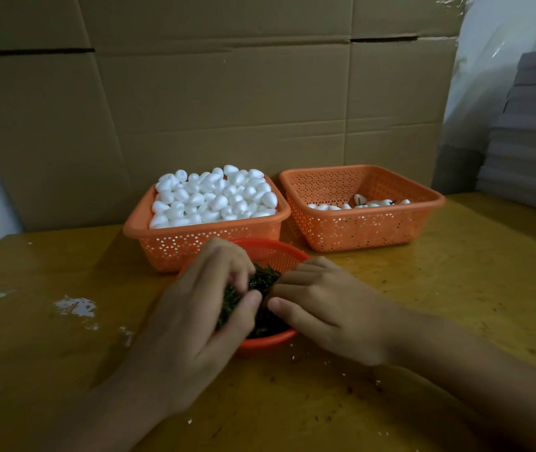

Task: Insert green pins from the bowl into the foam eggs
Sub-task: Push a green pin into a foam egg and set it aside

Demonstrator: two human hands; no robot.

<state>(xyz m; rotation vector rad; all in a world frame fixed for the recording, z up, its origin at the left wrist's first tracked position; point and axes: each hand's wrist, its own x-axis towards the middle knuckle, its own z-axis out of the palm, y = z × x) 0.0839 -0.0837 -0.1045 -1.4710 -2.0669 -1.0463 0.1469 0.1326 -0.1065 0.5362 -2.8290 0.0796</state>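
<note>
Orange bowl [276,253] of green pins [265,280] at the table [64,353] centre. The left hand [201,308] enters from 7 o'clock, its fingers curled around a clump of pins. The right hand [328,308] enters from 4 o'clock, fingers bent into the pile; whether they hold anything cannot be told. The foam eggs [214,199] heap a basket [201,238] at 11 o'clock of the bowl. A second basket [357,230] at 1 o'clock holds a few.

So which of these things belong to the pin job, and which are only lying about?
For the job: green pins, bowl, foam eggs in left basket, the few eggs in right basket, left hand and right hand at the bowl.
Lying about: cardboard, grey stacked sheets, white scraps on the table.
</note>
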